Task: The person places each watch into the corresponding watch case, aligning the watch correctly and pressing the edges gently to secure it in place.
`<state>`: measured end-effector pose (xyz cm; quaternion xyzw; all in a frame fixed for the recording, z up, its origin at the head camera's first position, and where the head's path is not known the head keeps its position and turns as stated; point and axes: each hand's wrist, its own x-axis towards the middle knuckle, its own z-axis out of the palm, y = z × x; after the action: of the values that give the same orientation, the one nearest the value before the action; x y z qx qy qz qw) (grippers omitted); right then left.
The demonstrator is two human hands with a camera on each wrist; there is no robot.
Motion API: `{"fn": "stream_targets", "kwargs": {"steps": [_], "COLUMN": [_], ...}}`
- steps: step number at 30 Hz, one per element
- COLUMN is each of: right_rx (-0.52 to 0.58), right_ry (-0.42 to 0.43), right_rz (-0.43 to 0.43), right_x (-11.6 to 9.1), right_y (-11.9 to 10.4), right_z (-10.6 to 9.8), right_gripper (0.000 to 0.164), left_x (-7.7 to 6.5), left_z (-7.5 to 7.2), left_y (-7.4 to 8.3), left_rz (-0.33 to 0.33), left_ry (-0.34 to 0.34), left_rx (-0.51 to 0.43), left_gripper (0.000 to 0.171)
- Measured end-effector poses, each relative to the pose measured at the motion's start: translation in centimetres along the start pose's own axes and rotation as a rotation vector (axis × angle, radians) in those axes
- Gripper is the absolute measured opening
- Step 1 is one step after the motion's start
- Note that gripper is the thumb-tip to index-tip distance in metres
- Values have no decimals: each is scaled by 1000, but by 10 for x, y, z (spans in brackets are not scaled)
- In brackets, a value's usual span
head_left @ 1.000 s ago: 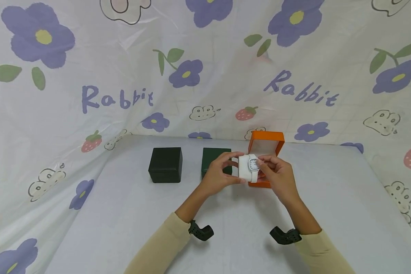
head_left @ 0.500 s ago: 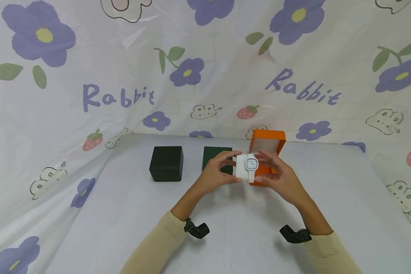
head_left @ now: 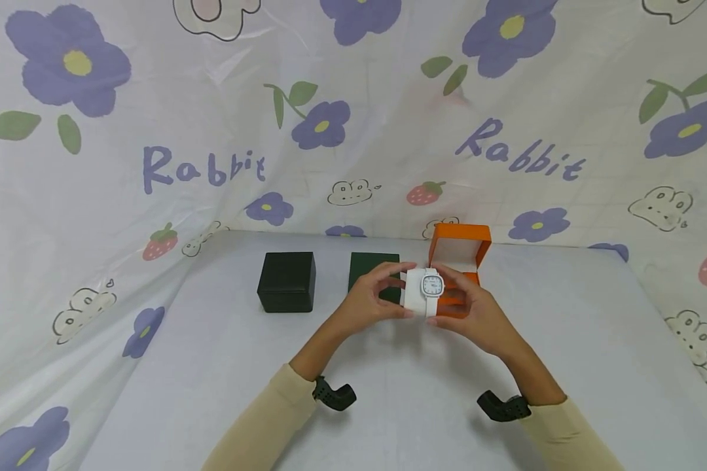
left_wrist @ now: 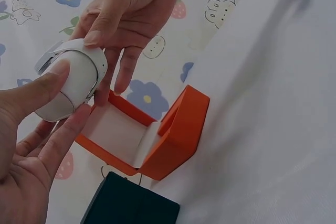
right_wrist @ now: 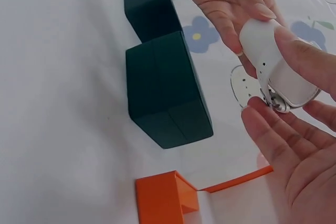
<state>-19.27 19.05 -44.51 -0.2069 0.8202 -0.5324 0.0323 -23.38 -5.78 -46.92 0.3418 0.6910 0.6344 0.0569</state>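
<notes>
A white wristwatch (head_left: 432,285) with a square-ish face is wrapped round a white watch pillow (head_left: 413,292), held up in front of the orange box. My left hand (head_left: 366,296) grips the pillow's left end, thumb below and fingers above in the head view. On the other side my right hand (head_left: 482,313) pinches the watch end between thumb and fingertips. In the left wrist view the strap's holes and edge show beside the right thumb. A metal buckle (right_wrist: 279,101) appears under the pillow in the right wrist view, close to the right fingertips.
Behind the hands stands the orange watch box (head_left: 462,232) with its lid raised and pale lining showing. A closed dark green box (head_left: 368,267) is left of it, partly hidden by the left hand. Farther left sits a closed black box (head_left: 285,282). A patterned cloth hangs behind.
My right hand moved off the watch face and spread along its right side, then came left to close on the watch end. The watch and pillow shifted slightly left, face now fully visible.
</notes>
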Motion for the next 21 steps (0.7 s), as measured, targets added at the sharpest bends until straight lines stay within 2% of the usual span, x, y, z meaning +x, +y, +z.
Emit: {"fn": "stream_targets", "kwargs": {"steps": [6, 21], "right_rx": [3, 42], "right_ry": [23, 66], "right_rz": [0, -29], "right_x": [-1, 0], "right_y": [-1, -5], "right_z": [2, 6], "right_gripper": [88, 85], "left_x": [-1, 0], "left_z": [-3, -2], "left_y": [-1, 1], "left_rz": [-6, -5], "left_ry": [-29, 0], "left_rx": [-3, 57], "left_gripper": [84, 85]}}
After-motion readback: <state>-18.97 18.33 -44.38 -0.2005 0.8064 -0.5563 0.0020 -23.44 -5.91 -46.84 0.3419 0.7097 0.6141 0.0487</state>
